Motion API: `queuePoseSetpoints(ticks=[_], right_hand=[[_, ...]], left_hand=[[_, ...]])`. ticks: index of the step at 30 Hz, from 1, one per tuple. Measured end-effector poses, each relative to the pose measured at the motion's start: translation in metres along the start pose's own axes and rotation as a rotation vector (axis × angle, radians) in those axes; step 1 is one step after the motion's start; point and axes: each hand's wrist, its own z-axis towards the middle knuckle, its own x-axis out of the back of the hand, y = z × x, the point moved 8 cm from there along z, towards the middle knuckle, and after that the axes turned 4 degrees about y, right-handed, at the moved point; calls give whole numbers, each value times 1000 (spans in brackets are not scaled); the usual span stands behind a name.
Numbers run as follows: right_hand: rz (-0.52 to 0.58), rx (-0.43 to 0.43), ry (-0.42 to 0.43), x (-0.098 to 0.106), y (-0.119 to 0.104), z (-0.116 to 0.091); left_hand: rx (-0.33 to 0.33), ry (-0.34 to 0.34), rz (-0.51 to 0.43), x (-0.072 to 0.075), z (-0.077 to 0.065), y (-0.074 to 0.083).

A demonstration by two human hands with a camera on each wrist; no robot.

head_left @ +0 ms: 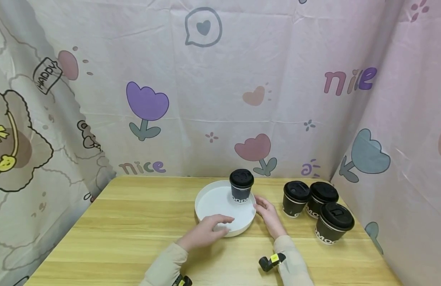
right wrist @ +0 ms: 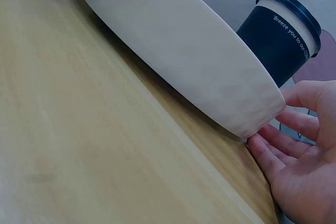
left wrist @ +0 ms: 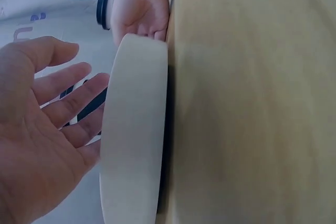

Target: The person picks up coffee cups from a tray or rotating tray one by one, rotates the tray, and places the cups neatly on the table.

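A round white tray (head_left: 220, 202) with a low wall lies on the wooden table. Toward its far right side, a dark paper cup (head_left: 240, 190) with a black lid stands upright in it. My left hand (head_left: 207, 230) hovers over the tray's near left rim, fingers spread and nothing held; the left wrist view shows its palm (left wrist: 37, 140) beside the tray wall (left wrist: 134, 129). At the tray's right side, my right hand (head_left: 268, 216) touches the outer wall with its fingertips. In the right wrist view its fingers (right wrist: 286, 142) are extended against the wall's end.
Several similar lidded cups group at the right: a left one (head_left: 295, 198), a back one (head_left: 323, 197) and a near one (head_left: 334, 222). A printed curtain (head_left: 206, 79) hangs behind the table (head_left: 134, 222) and along both sides.
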Motion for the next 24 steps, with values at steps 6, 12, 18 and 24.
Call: queuePoseSetpoints(ticks=[6,12,18,24], right_hand=[[9,5,-3,0,1,0],[13,11,-4,0,0,2],[18,11,-5,1,1,2],[-5,9,4,1,3,2]], left_hand=[[-27,-24,8,-7,0,1],[-34,-12,7,-5,0,-2],[-9,-17,21,-1,-1,-5],[6,-11,70,6,-2,-9]])
